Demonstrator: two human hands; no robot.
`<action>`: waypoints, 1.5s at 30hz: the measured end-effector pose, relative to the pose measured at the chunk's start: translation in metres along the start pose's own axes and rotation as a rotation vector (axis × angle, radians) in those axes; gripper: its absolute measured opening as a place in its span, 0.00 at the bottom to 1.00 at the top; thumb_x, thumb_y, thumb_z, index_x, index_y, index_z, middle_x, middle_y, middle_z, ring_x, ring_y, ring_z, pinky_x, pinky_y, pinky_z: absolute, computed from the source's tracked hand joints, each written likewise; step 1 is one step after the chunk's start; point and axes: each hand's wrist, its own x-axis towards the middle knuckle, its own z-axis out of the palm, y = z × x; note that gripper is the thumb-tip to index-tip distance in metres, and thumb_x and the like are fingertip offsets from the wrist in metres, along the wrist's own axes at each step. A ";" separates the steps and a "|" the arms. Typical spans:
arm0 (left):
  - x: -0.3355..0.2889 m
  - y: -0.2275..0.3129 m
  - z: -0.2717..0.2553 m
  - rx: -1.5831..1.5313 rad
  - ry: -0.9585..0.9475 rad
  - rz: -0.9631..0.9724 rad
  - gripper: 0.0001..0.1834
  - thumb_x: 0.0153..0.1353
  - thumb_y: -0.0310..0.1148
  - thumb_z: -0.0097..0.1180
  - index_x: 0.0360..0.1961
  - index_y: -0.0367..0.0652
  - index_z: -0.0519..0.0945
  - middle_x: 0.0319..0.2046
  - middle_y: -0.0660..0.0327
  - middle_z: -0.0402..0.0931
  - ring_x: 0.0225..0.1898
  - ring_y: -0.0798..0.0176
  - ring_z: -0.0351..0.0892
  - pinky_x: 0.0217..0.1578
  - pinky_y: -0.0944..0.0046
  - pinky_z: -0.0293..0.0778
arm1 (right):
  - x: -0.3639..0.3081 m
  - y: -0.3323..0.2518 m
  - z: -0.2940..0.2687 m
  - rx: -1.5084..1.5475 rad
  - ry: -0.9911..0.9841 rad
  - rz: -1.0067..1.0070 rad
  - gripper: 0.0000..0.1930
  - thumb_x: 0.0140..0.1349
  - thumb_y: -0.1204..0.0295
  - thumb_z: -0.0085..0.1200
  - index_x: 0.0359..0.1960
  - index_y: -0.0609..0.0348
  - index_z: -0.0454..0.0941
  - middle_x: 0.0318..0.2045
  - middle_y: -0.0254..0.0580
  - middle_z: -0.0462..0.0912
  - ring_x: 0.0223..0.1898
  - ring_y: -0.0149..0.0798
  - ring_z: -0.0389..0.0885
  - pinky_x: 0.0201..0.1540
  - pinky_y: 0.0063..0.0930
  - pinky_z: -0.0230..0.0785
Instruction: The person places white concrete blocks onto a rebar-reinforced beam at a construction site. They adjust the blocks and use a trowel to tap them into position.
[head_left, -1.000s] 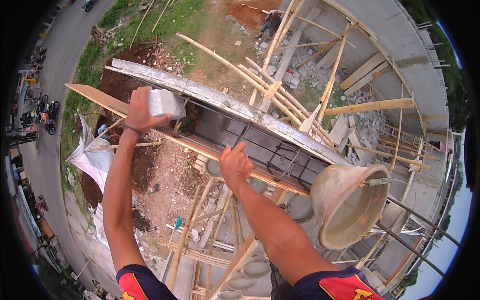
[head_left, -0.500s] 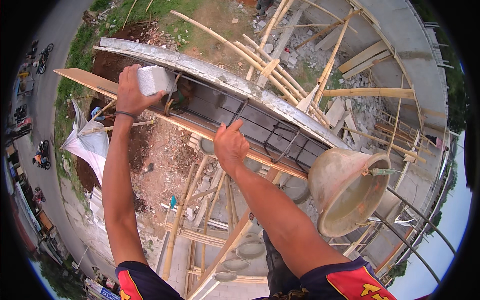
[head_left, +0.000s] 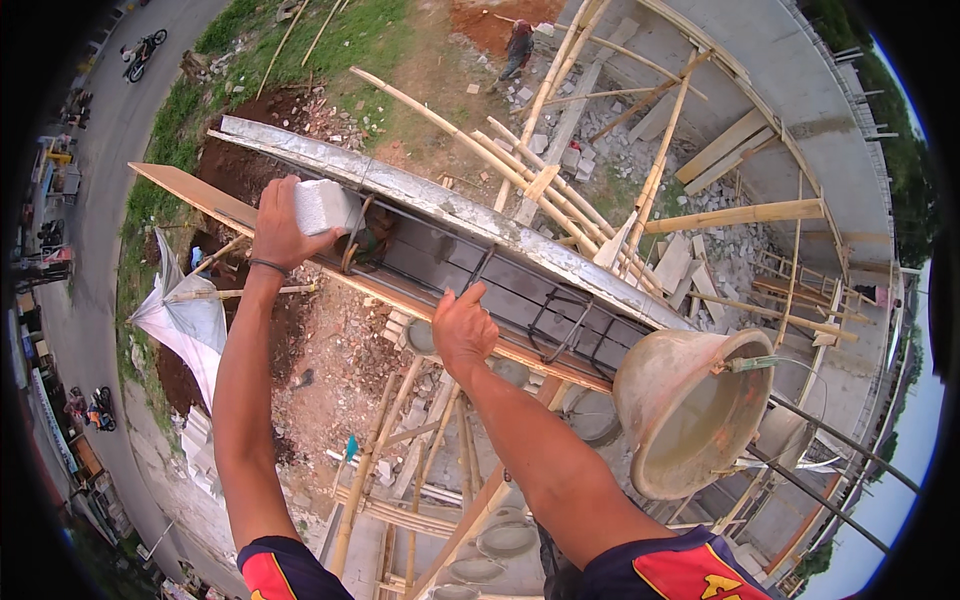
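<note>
My left hand (head_left: 285, 232) is closed around a pale, rough-faced block (head_left: 328, 208). It holds the block over the near side of a long, narrow formwork trough, beside a bent steel stirrup (head_left: 357, 235). My right hand (head_left: 466, 330) is curled at the trough's near edge, its fingers closed on a steel bar (head_left: 482, 264) of the reinforcement cage. Dark rods and stirrups run along inside the trough. A wooden board (head_left: 190, 192) forms its near wall and a grey, mortar-stained one (head_left: 420, 190) its far wall. Palm and fingertips are partly hidden on both hands.
A mortar-stained bucket (head_left: 640, 410) with greyish liquid inside stands by the trough's right end. Bamboo poles (head_left: 470, 115) cross beyond it, and more scaffolding (head_left: 410, 430) stands below. The ground lies far down, with rubble, a white sheet (head_left: 185, 315) and a distant person (head_left: 518, 48).
The view has shifted slightly, so the trough and both hands appear a little lower and further right. Both hands keep their grips, and the block stays beside the stirrup.
</note>
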 end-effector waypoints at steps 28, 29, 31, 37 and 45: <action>0.029 -0.032 -0.019 -0.082 -0.376 0.126 0.52 0.33 0.47 0.77 0.57 0.34 0.63 0.49 0.47 0.67 0.54 0.44 0.67 0.57 0.51 0.66 | -0.007 0.005 0.020 -0.259 0.250 -0.141 0.19 0.69 0.57 0.45 0.44 0.64 0.62 0.21 0.54 0.82 0.27 0.58 0.85 0.29 0.50 0.75; 0.027 -0.029 -0.015 -0.096 -0.362 0.148 0.52 0.33 0.46 0.78 0.57 0.34 0.63 0.50 0.48 0.67 0.54 0.45 0.67 0.57 0.52 0.67 | -0.006 0.005 0.021 -0.271 0.237 -0.148 0.20 0.69 0.57 0.45 0.44 0.64 0.62 0.21 0.54 0.82 0.26 0.58 0.84 0.29 0.50 0.75; 0.022 -0.030 -0.016 -0.038 -0.381 0.241 0.52 0.30 0.40 0.79 0.56 0.35 0.63 0.50 0.50 0.67 0.55 0.47 0.66 0.58 0.54 0.67 | -0.007 0.007 0.023 -0.292 0.218 -0.146 0.20 0.69 0.57 0.45 0.44 0.64 0.62 0.20 0.54 0.82 0.26 0.58 0.84 0.28 0.50 0.75; 0.026 -0.025 -0.022 -0.069 -0.464 0.251 0.53 0.28 0.34 0.81 0.57 0.35 0.63 0.54 0.51 0.66 0.58 0.47 0.64 0.61 0.55 0.67 | -0.005 0.011 0.027 -0.307 0.275 -0.171 0.21 0.69 0.56 0.44 0.44 0.66 0.62 0.19 0.53 0.81 0.23 0.58 0.83 0.26 0.50 0.75; 0.007 -0.039 -0.010 -0.180 -0.233 0.104 0.51 0.34 0.41 0.76 0.60 0.36 0.63 0.55 0.45 0.66 0.60 0.42 0.64 0.62 0.51 0.64 | -0.001 0.012 0.028 -0.319 0.269 -0.158 0.20 0.69 0.56 0.44 0.45 0.65 0.62 0.20 0.54 0.82 0.25 0.57 0.84 0.27 0.49 0.76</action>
